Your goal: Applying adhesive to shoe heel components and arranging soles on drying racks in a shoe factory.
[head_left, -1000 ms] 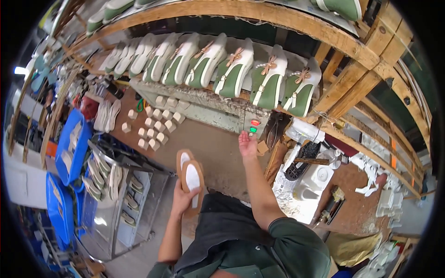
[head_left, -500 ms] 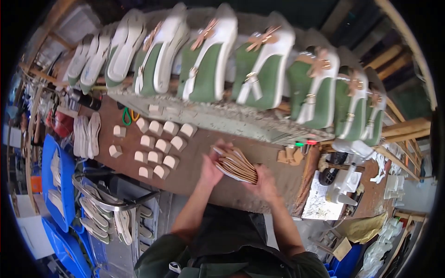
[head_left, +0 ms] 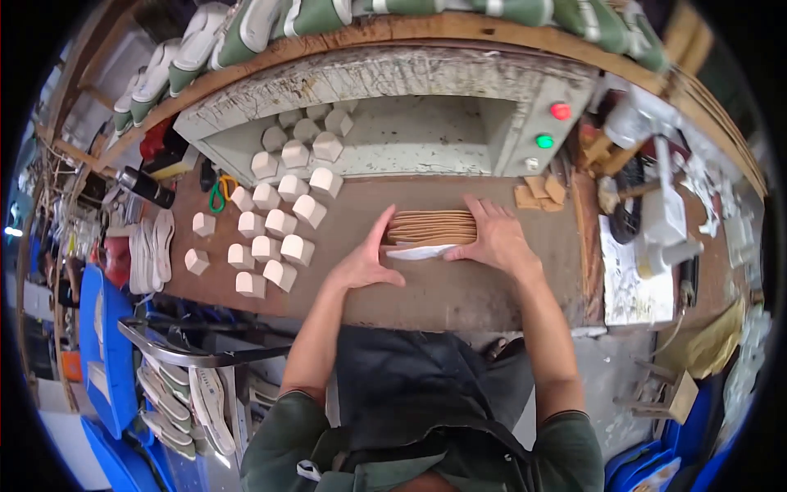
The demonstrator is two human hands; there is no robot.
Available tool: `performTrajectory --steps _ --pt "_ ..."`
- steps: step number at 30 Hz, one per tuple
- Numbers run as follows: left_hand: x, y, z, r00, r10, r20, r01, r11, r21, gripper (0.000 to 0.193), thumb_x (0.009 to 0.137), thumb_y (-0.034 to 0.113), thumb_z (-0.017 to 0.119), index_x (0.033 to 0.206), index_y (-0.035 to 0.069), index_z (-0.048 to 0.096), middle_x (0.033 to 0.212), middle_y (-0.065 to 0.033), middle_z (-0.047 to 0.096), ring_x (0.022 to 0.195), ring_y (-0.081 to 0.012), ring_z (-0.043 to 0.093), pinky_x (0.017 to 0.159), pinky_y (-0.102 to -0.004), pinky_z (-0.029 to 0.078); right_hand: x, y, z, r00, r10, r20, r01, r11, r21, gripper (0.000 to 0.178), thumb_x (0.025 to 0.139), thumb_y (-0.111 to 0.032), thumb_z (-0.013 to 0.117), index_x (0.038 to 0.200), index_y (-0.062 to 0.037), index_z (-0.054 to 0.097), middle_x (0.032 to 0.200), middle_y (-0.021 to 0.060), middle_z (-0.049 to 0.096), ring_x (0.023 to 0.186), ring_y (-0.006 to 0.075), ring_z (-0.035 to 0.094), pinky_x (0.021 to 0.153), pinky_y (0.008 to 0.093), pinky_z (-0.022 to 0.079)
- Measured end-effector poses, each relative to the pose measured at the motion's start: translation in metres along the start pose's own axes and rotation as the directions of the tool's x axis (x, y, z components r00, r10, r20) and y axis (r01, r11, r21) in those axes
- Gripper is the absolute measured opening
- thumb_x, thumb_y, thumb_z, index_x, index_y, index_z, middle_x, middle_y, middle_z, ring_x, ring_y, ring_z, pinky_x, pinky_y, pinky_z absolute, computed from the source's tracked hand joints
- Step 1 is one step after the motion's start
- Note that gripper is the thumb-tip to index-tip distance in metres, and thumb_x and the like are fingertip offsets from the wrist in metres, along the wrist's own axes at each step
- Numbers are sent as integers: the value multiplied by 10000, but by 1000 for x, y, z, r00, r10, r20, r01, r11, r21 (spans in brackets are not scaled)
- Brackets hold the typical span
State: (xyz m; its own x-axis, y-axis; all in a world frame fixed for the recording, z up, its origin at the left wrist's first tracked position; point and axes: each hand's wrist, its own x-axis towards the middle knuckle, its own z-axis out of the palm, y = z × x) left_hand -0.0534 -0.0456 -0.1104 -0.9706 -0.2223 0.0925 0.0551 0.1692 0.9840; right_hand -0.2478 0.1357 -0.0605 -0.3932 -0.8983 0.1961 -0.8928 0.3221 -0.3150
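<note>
A stack of thin tan flat pieces rests on the brown worktop between my hands, its layered edges showing. In front of it lies a white flat piece. My right hand grips the stack's right end, fingers behind and thumb at the front on the white piece. At the left end is my left hand, its fingers against or close beside the stack and its thumb spread away from it. Left of that hand, several cream heel-like blocks stand in rows.
Behind the worktop is a grey metal box with an open front, more blocks inside, and red and green buttons. Green-and-white sandals line the shelf above. Tan scraps, green-handled scissors and pale soles lie around.
The stack has come down from a tilted hold in both hands to the worktop. My left thumb has spread away. The view has shifted, bringing the grey box's open front into sight.
</note>
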Motion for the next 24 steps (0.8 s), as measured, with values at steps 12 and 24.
performTrajectory --steps 12,24 --pt "16 0 31 978 3 -208 24 992 126 1032 609 123 818 1400 50 159 1315 -152 363 1198 -238 399 1000 -348 343 -47 -13 5 994 90 -60 -91 996 -15 1079 563 -580 728 1339 37 302 1233 230 470 1167 363 429 999 417 319" --pt "28 -14 35 971 84 -225 -57 990 126 870 669 148 770 1310 27 194 1255 -143 411 1178 -229 408 994 -342 344 -42 -13 3 995 71 -73 -73 997 -25 863 681 -511 680 1270 47 383 1193 217 505 1122 359 475 967 424 351"
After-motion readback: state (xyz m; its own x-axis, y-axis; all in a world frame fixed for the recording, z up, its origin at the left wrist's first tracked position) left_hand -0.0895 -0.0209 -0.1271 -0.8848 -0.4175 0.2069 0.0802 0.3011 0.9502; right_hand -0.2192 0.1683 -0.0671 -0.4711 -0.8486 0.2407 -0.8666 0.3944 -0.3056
